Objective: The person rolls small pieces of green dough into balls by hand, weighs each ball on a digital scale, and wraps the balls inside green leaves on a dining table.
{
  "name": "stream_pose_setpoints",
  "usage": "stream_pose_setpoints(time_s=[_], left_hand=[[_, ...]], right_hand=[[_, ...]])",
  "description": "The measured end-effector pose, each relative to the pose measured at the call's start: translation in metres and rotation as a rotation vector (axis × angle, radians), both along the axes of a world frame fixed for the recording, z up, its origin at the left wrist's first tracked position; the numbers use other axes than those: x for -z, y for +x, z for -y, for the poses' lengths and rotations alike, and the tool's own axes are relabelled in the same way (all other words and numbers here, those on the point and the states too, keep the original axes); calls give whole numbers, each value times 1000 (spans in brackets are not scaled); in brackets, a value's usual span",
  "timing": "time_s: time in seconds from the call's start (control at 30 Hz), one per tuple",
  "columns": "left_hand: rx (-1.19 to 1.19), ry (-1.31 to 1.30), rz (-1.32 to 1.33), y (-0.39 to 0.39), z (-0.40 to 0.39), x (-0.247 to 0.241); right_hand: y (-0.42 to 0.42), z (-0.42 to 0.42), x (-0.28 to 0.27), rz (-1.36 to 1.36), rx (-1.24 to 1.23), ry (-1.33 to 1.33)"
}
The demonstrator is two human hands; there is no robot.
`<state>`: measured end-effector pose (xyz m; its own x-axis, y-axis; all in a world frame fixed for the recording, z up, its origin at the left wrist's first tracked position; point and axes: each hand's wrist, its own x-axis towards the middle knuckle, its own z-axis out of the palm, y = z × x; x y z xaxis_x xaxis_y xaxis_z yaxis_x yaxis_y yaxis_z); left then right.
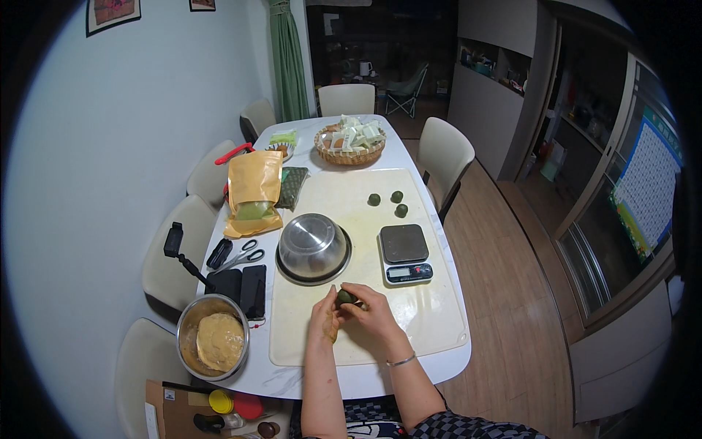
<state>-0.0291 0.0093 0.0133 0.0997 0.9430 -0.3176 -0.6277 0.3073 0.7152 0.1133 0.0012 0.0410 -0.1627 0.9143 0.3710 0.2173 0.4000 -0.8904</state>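
Note:
Between my two hands is a dark green dough ball (345, 297), held above the near part of a cream cutting board (312, 343). My left hand (327, 318) cups it from the left, with some residue on the palm. The fingers of my right hand (368, 308) close over it from the right. Beyond my hands, an upturned steel bowl (311, 244) rests on a dark round base; what lies under it is hidden. A digital kitchen scale (404, 244) stands to the right. Farther back on the board lie three dark green balls, one of them nearest the scale (401, 210).
At the left edge stands a steel pot (186, 329) holding yellowish dough (220, 341). A phone (253, 292), scissors (241, 258) and a phone stand (189, 266) lie beyond it. Farther back are a kraft pouch (255, 181) and a wicker basket (351, 158) of wrapped packets.

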Motion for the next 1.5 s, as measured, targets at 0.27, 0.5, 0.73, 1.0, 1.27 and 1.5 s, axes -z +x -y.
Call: stream_pose_setpoints(time_s=[0.27, 0.5, 0.73, 1.0, 1.27, 1.5], left_hand=[[61, -17, -14, 4, -1, -1], [6, 79, -136, 0, 0, 5], [35, -12, -123, -3, 2, 1], [19, 80, -242, -5, 1, 10], [31, 33, -83, -2, 3, -3], [-49, 38, -130, -1, 2, 7]], right_hand=[[-1, -2, 6, 34, 6, 75], [-3, 3, -5, 89, 35, 26], [-1, 0, 1, 77, 19, 32], [-2, 0, 1, 132, 52, 20], [3, -1, 8, 74, 33, 0], [-5, 4, -5, 28, 17, 55]])
